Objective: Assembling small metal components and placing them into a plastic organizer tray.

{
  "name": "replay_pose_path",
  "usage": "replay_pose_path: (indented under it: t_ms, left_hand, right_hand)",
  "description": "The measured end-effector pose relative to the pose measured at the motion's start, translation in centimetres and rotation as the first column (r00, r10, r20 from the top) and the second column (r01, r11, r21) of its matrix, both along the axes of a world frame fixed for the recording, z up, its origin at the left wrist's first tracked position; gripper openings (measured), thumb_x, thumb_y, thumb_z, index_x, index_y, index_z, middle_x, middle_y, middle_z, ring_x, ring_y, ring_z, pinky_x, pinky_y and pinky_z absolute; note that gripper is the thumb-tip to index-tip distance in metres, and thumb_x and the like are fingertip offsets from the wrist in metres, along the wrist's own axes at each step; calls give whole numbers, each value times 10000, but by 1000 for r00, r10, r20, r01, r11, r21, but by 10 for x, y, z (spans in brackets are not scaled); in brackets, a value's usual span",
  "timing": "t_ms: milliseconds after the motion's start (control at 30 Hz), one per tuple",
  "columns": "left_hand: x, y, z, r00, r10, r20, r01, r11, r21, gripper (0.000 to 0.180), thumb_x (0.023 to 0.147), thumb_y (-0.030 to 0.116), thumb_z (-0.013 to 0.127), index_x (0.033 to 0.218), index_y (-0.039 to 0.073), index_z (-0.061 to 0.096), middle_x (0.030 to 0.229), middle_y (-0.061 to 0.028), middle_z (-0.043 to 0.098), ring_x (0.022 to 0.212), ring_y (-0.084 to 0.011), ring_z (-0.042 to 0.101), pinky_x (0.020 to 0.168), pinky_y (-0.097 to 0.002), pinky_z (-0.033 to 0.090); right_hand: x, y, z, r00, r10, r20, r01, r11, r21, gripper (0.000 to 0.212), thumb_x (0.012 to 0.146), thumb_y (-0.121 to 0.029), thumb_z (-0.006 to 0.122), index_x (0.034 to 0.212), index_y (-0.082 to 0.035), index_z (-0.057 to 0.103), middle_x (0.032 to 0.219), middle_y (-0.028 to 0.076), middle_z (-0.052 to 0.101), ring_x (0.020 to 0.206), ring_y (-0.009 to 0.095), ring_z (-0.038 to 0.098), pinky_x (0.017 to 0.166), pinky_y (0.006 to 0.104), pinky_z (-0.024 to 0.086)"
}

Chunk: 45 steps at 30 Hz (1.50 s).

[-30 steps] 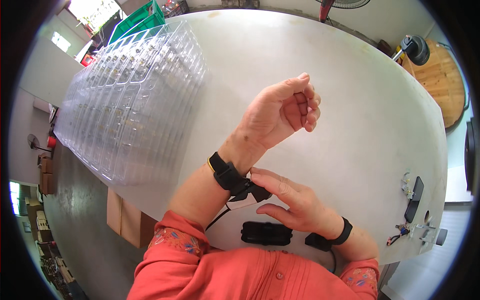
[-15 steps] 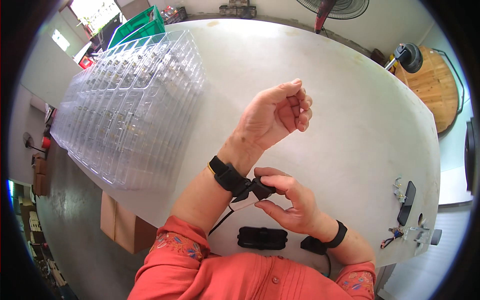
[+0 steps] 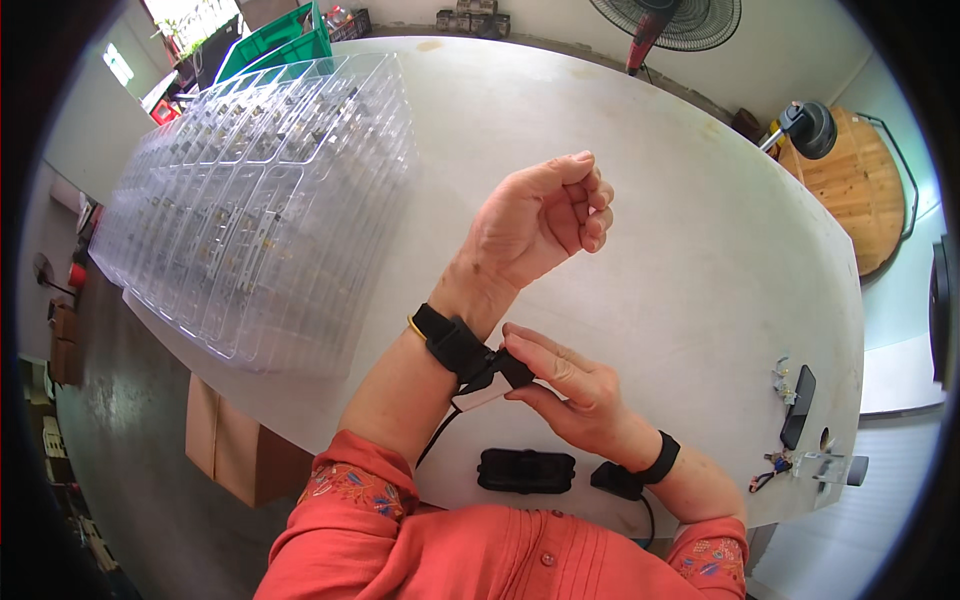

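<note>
My left hand [image 3: 540,212] is held over the table with the palm turned up and the fingers loosely curled, nothing in them. Around its wrist sits a black wrist strap [image 3: 452,342] with a yellow edge. A small black block [image 3: 515,368] juts from the strap on the palm side, and a black cable runs down from there. The thumb and fingers of my right hand [image 3: 570,392] are closed on this block. Another black band [image 3: 661,458] is around my right wrist, with a black device [image 3: 617,481] and a cable hanging by it.
Clear plastic trays [image 3: 250,210] are stacked on the left of the white table [image 3: 680,250], with a green crate [image 3: 275,45] behind. A black holder [image 3: 526,471] lies near my body. At right are a black phone-like slab [image 3: 797,408] and pliers [image 3: 770,470]. A cardboard box [image 3: 238,440] stands below.
The view has shifted slightly. Both hands keep nearly the same pose, and my right fingers have tightened a little around the black block on the strap.
</note>
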State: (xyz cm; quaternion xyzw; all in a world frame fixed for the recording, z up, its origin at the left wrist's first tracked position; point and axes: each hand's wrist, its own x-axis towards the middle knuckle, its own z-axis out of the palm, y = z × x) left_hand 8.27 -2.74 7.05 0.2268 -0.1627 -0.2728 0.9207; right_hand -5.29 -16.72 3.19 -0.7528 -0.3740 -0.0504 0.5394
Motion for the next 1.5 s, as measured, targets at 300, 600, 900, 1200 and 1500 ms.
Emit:
replay_pose_path:
  t_ms: [300,600,900,1200,1500]
  left_hand:
    - [6,11,-2,1000,25,-16,-25,999,-29,244,1003,230,545,825,66,580,791,-65,604,654,-171,580,601,-296,455]
    - [16,11,-16,995,91,-44,-90,996,8,227,983,219,573,802,82,562,763,-64,602,633,-174,578,596,-305,453]
    - [22,17,-22,998,62,-3,-62,998,-14,246,1003,228,550,819,67,569,781,-66,601,636,-166,580,572,-298,455]
    - [25,15,-34,999,34,3,-34,999,7,271,1017,231,531,813,58,571,787,-63,597,640,-157,574,577,-282,454]
    - [27,13,-39,998,52,38,-55,995,81,276,1013,233,527,792,71,558,763,-53,596,615,-144,571,561,-269,455]
  right_hand:
    - [-5,6,-1,998,-56,-28,54,997,-57,637,817,-4,767,1393,34,499,1270,223,627,1039,343,678,864,377,580]
    - [-5,10,3,973,-32,229,63,990,-128,687,804,26,764,1417,58,456,1342,289,562,1158,395,631,909,382,581]
    - [-8,15,-4,922,-95,374,198,948,-248,634,836,-55,765,1378,99,474,1324,300,572,1094,349,671,838,346,602]
    - [-8,13,-3,866,-83,493,272,906,-323,589,846,-110,764,1346,86,523,1285,244,612,1032,291,692,788,320,603]
    - [-6,13,-8,885,-102,454,252,925,-284,607,836,-88,765,1354,93,505,1257,255,611,1026,332,680,807,354,598]
